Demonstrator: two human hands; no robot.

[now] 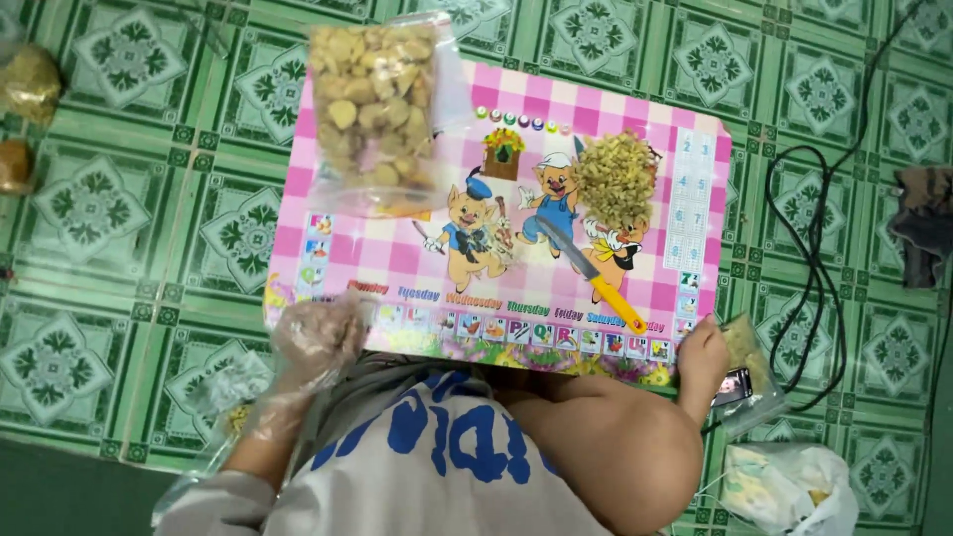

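Note:
My left hand (318, 342), in a clear plastic glove, curls over the front left edge of a low pink checked table (397, 253) printed with cartoon pigs. At the table's front right corner my right hand (701, 359) is closed against a small clear bag (747, 349) of yellowish bits. On the table lie a large clear bag of pale sliced pieces (372, 104), a heap of chopped yellowish pieces (615, 179), and a knife with a yellow handle (596, 278) pointing towards me.
The table stands on a green patterned tile floor (89, 208). A black cable (814, 258) loops to the right, beside a dark cloth (923, 228). A crumpled plastic bag (789, 486) lies at lower right; brownish bags (25, 84) sit at far left.

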